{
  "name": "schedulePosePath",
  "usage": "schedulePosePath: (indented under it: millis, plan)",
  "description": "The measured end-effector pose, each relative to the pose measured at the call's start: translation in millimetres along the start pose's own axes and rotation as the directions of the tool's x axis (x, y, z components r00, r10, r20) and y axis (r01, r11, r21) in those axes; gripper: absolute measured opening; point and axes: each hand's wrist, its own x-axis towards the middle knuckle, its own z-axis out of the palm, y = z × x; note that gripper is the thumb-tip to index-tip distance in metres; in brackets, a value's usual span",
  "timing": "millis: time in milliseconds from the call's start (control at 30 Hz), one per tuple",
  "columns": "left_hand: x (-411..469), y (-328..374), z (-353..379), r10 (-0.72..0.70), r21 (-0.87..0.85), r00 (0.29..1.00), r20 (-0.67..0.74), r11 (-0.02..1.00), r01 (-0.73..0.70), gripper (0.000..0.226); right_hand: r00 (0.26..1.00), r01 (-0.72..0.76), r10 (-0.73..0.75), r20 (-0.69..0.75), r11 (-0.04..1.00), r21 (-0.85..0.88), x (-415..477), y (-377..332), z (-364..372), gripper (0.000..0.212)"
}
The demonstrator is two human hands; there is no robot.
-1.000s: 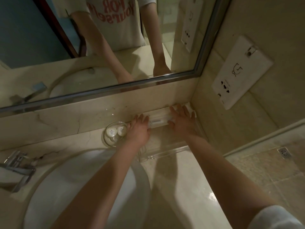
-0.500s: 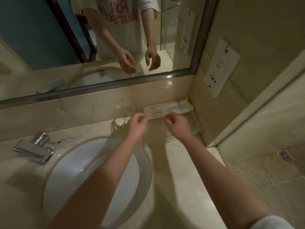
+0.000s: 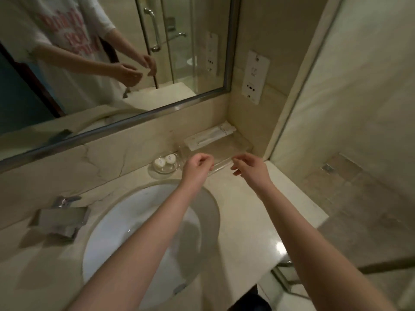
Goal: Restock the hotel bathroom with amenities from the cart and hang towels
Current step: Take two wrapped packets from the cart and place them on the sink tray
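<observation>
Both empty: I drew my left hand [image 3: 197,167] and right hand [image 3: 249,169] back, loosely curled, apart; toothbrush packets [image 3: 211,136] stayed in the clear tray [image 3: 224,163].

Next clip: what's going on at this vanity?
A person stands at a hotel bathroom vanity, both bare hands over the front rim of a clear tray in the counter's corner. The left hand and right hand are loosely curled and appear to hold nothing; whether they touch the rim is unclear. One long white amenity packet lies at the back of the tray. Beside the tray, a small glass dish holds two round white pieces.
</observation>
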Motion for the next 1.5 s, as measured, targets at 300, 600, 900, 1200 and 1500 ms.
schedulePosePath:
  millis: [300, 600, 900, 1200, 1500]
  plan:
    - [-86.4, 20.6, 70.5, 0.126, 0.007, 0.932, 0.34, 0.991, -0.136, 0.011, 0.94, -0.023, 0.057, -0.335, 0.994, 0.104, -125.5, 8.1, -87.5, 0.013]
    - [-243.3, 30.6, 203.3, 0.157, -0.033, 0.685, 0.712, 0.981, -0.191, 0.01, 0.731, 0.027, 0.087, -0.676, 0.987, 0.157, -307.4, 42.5, -212.1, 0.011]
    - [-465.9, -0.4, 327.3, 0.102, -0.016, 0.291, 0.951, 0.96, -0.281, 0.008, 0.366, 0.005, 0.246, -0.898, 0.964, 0.266, -539.6, 105.0, -315.3, 0.019]
    - [-665.3, -43.4, 430.7, -0.032, -0.023, -0.158, 0.987, 0.942, -0.335, 0.008, -0.124, -0.017, 0.376, -0.918, 0.924, 0.381, -740.1, 166.0, -367.1, 0.017]
    - [-843.6, -81.9, 539.2, -0.163, -0.029, -0.511, 0.844, 0.937, -0.348, 0.01, -0.505, 0.017, 0.444, -0.74, 0.862, 0.506, -881.9, 221.8, -437.9, 0.012]
